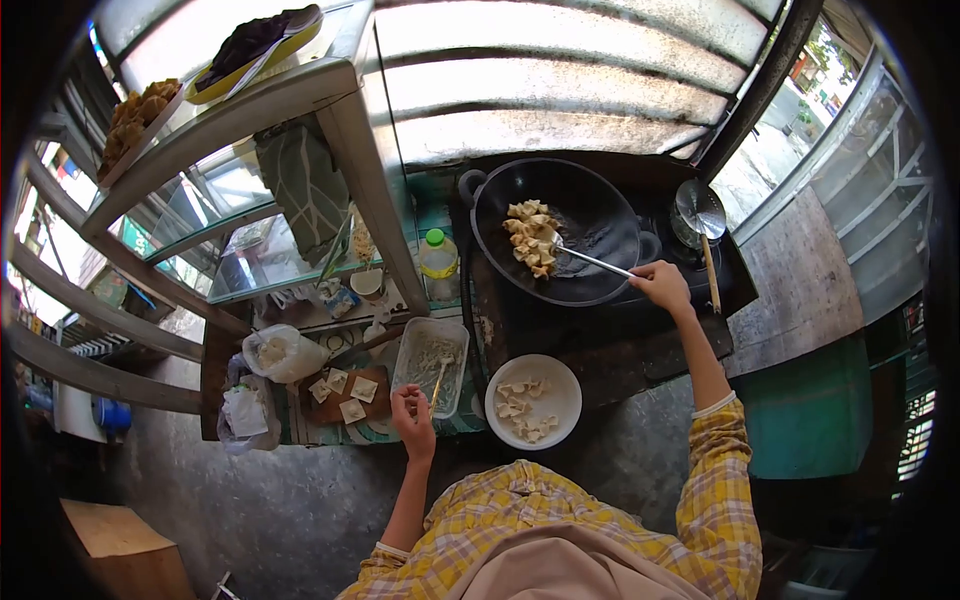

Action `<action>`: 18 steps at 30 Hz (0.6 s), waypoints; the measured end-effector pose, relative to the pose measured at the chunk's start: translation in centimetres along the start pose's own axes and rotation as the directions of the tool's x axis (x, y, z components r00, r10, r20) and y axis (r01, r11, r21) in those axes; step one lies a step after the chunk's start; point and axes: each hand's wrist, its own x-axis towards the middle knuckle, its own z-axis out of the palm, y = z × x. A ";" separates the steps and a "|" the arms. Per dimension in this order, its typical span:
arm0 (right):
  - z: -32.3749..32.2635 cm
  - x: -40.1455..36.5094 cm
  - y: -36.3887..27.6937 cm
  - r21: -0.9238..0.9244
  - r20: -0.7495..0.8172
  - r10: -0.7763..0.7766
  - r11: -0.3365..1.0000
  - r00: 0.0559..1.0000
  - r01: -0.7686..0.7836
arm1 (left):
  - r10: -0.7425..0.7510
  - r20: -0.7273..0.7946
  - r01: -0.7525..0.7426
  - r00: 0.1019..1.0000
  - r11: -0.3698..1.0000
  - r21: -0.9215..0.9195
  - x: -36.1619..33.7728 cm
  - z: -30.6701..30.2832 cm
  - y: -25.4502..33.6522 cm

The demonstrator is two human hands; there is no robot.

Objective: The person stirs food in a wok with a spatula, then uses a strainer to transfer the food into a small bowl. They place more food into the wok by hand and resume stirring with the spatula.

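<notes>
My right hand (662,285) grips the handle of a metal spatula (590,260), whose blade rests among pale fried pieces (530,238) in a black wok (590,215). My left hand (413,418) hovers with loosely curled fingers and nothing visible in it, just in front of a rectangular white tray of filling (415,348) that has a spoon in it. A white plate (562,395) with several folded dumplings sits between my hands. A wooden board (345,397) with square wrappers lies left of my left hand.
A green-capped bottle (439,262) stands left of the wok. A metal ladle (700,215) rests at the stove's right. Plastic bags (275,355) lie at the left. A glass display case (240,160) with fried food on top rises at the left.
</notes>
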 end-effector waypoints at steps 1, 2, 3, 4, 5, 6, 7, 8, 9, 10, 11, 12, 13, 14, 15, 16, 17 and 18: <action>-0.8 -0.4 -0.8 -0.039 -0.026 0.005 0.999 1.000 -0.006 | -0.004 0.018 0.004 1.000 1.000 0.002 0.1 0.3 0.1; -1.8 -0.9 -1.5 -0.077 -0.052 0.011 0.997 0.999 -0.015 | -0.008 0.037 0.008 0.999 1.000 0.004 0.2 0.5 0.1; -3.0 -1.6 -2.2 -0.141 -0.086 0.021 0.989 0.996 -0.033 | -0.012 0.055 0.011 0.998 1.000 0.006 0.4 0.7 0.3; -3.4 -1.4 -1.5 -0.152 -0.140 0.016 0.988 0.990 -0.037 | 0.001 0.060 -0.001 0.998 1.000 0.001 0.6 1.1 0.4; -3.8 -1.2 -0.4 -0.166 -0.191 0.007 0.985 0.982 -0.040 | 0.012 0.062 -0.012 0.998 1.000 -0.005 0.7 1.6 0.5; -4.3 -1.4 -0.1 -0.182 -0.240 -0.006 0.983 0.971 -0.039 | 0.021 0.059 -0.021 0.998 1.000 -0.011 0.8 2.0 0.7; -5.1 -1.8 -0.2 -0.226 -0.293 -0.007 0.972 0.956 -0.062 | 0.049 0.089 -0.051 0.995 0.998 0.021 0.8 2.5 0.9; -5.2 -1.8 0.4 -0.264 -0.297 0.004 0.961 0.955 -0.086 | 0.072 0.116 -0.078 0.991 0.995 0.054 0.6 3.1 1.0; -5.1 -1.5 0.9 -0.300 -0.300 0.011 0.948 0.954 -0.105 | 0.093 0.139 -0.106 0.986 0.990 0.088 0.4 3.6 1.4; -4.9 -1.2 1.5 -0.332 -0.302 0.016 0.935 0.953 -0.121 | 0.106 0.174 -0.122 0.979 0.989 0.084 -0.1 4.4 2.2; -4.1 -0.4 2.6 -0.348 -0.266 0.008 0.932 0.964 -0.104 | 0.123 0.209 -0.142 0.970 0.987 0.081 -1.0 6.0 3.2; -3.4 0.2 3.1 -0.319 -0.225 0.004 0.944 0.974 -0.078 | 0.146 0.241 -0.168 0.959 0.983 0.074 -1.8 7.8 4.5; -2.6 0.7 3.1 -0.289 -0.187 -0.002 0.956 0.982 -0.053 | 0.089 0.336 -0.101 0.938 0.995 0.019 -2.8 9.8 6.1; -1.9 1.3 3.1 -0.258 -0.148 -0.011 0.966 0.989 -0.028 | 0.039 0.429 -0.029 0.902 0.999 -0.028 -3.9 12.2 7.4; -1.1 1.9 3.0 -0.234 -0.127 -0.067 0.971 0.990 0.035 | 0.050 0.550 -0.044 0.834 0.999 -0.024 -4.8 14.7 7.9; -0.7 2.4 2.8 -0.210 -0.104 -0.126 0.972 0.987 0.102 | 0.057 0.656 -0.059 0.752 0.998 -0.019 -5.7 17.5 8.3; -0.9 3.0 2.7 -0.197 -0.120 -0.185 0.967 0.975 0.159 | 0.079 0.729 -0.067 0.680 0.997 -0.046 -6.5 20.8 8.1; -1.3 3.6 2.7 -0.187 -0.136 -0.246 0.958 0.960 0.219 | 0.104 0.791 -0.074 0.603 0.995 -0.074 -7.0 24.4 7.7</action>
